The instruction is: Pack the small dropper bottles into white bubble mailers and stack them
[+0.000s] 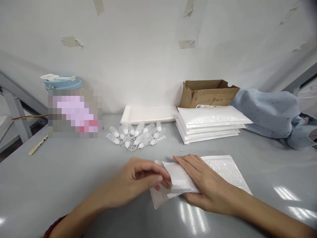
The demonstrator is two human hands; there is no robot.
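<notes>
A white bubble mailer (182,178) lies on the grey table in front of me, its flap (160,196) at the left end. My left hand (148,175) is curled at that end, thumb and fingers close together around the edge of the mailer's opening; the fingertips are partly hidden. Across the mailer's middle rests my right hand (204,181), fingers along the far edge and thumb at the near edge, gripping it. Another white bubble mailer (226,168) shows beneath and to the right of this hand. Farther back is a pile of small clear plastic dropper bottles (137,134).
Behind the hands stand a stack of filled-looking bubble mailers (210,125), a flat mailer stack (151,114) and an open cardboard box (209,94). Light blue cloth (267,112) lies at right. On the left are a blue lidded container (63,82), partly blurred, and a thin stick (37,145).
</notes>
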